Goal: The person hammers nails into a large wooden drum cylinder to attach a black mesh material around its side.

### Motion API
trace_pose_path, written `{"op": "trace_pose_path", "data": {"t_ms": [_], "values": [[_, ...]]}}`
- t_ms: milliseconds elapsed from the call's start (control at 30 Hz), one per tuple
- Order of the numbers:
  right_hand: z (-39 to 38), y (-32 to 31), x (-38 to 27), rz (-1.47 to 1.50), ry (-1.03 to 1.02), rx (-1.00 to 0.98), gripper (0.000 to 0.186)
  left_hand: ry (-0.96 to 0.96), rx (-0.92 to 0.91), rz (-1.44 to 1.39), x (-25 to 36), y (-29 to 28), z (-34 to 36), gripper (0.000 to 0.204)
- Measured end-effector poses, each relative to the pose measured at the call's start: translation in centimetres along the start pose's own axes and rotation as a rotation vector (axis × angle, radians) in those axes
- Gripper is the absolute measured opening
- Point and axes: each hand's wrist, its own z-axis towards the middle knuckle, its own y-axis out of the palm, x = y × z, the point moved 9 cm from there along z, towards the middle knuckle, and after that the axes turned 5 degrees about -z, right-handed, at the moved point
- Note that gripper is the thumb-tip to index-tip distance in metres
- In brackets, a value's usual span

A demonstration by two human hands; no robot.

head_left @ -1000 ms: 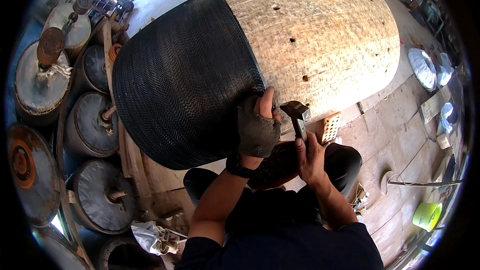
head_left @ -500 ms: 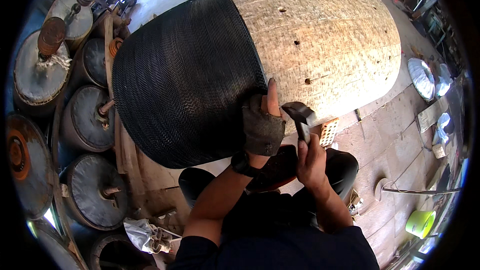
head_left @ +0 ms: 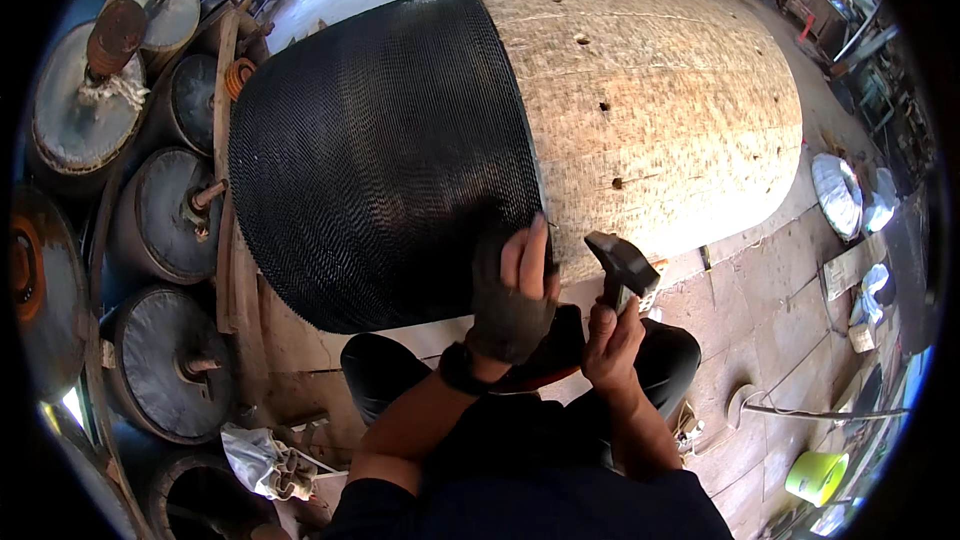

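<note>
A large barrel-shaped cylinder lies crosswise before me, its left part covered in ridged black banding (head_left: 370, 130), its right part pale, mottled wood-like material (head_left: 670, 80) with scattered holes. At the seam, my left hand (head_left: 515, 295), in a dark fingerless glove, has its fingers bent, index finger uppermost; whatever they pinch is too small to make out. Beside it my right hand (head_left: 612, 340) grips a hammer (head_left: 620, 260) by the handle, its metal head raised near the cylinder's lower edge.
Several metal-ended rollers (head_left: 170, 360) with shafts stand along the left beside wooden boards (head_left: 225, 280). On the tiled floor (head_left: 740, 310) at right are wrapped coils (head_left: 838, 195), a rod with a round base (head_left: 745, 405) and a green bucket (head_left: 815, 475). Clutter lines the far right wall.
Both hands and the hammer sit lower in the picture than before. My left index finger is less upright against the seam. The whole view has shifted slightly.
</note>
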Motion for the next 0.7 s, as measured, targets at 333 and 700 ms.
{"op": "trace_pose_path", "data": {"t_ms": [333, 700], "values": [[-0.1, 0.0, -0.2, -0.063, -0.161, 0.073, 0.027, -0.017, -0.469, 0.056, -3.1, 5.5, -17.1, 0.034], [-0.4, 2.6, 2.5, -0.224, -0.058, -0.064, 0.015, -0.050, -0.671, 0.095, -3.6, 9.1, -20.1, 0.024]]}}
